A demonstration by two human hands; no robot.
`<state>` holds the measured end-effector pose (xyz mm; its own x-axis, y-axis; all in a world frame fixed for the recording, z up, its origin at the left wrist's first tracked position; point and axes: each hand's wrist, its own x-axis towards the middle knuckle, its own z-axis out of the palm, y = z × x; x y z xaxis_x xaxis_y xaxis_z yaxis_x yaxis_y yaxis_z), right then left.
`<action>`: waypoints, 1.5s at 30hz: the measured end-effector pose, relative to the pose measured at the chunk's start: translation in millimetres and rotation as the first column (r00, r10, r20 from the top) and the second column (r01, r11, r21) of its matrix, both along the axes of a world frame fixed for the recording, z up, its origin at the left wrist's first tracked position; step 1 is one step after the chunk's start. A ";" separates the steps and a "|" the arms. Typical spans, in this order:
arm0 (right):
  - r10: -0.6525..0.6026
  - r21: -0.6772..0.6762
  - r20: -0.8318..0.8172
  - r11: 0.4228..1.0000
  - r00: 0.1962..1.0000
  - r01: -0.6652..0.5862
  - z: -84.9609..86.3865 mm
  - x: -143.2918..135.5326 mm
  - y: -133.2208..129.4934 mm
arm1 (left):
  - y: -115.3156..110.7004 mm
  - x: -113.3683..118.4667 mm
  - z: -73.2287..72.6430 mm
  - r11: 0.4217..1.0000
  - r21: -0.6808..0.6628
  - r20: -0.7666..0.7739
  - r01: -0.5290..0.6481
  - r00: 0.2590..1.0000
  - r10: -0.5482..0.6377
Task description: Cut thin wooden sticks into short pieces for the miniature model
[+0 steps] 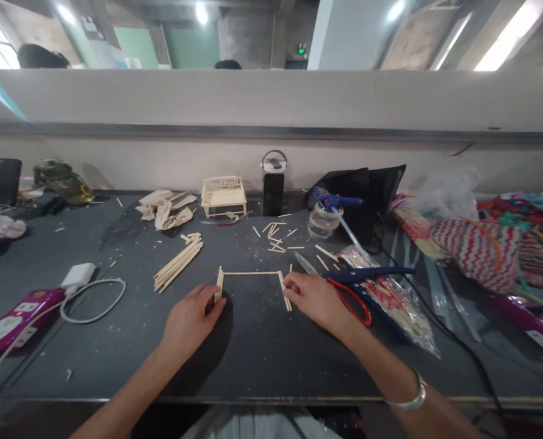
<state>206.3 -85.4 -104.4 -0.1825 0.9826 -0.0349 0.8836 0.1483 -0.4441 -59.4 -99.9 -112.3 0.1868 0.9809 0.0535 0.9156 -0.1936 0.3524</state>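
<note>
On the dark table before me lies a three-sided frame of thin wooden sticks (pixel 252 273), its fourth side facing me. My left hand (pixel 193 317) has thumb and forefinger closed on the sticks of the left side (pixel 219 281). Across from it, my right hand (pixel 317 300) pinches at the right side (pixel 284 291), where another short stick shows partly under the fingers. A bundle of longer sticks (pixel 179 263) is left of the frame, and short loose pieces (pixel 275 235) are scattered beyond it. Behind stands a small model bench made of sticks (pixel 224 196).
Red-handled scissors (pixel 356 303), a plastic-wrapped pack of sticks (pixel 390 292) and a blue glue gun (pixel 338 201) on a jar (pixel 323 221) are at right. Crumpled paper (pixel 166 207) and a black phone-like block (pixel 273 194) stand at the back. A purple power strip (pixel 22 320) lies left.
</note>
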 end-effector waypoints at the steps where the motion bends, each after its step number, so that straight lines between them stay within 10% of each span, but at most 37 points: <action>1: -0.002 -0.008 -0.002 1.000 1.000 0.002 -1.4 -0.9 -1.6 | -1.2 1.1 -0.7 1.000 0.006 -0.007 -0.010 1.000 0.010; 33: -0.012 -0.037 -0.128 0.999 0.992 0.007 -9.2 0.4 2.6 | -1.1 -4.2 -10.4 0.999 0.020 0.074 0.026 0.997 -0.027; 45: -0.027 -0.018 -0.171 1.000 0.985 0.024 -4.5 1.6 3.9 | 37.0 10.1 22.4 0.982 0.111 0.054 0.152 0.986 -0.158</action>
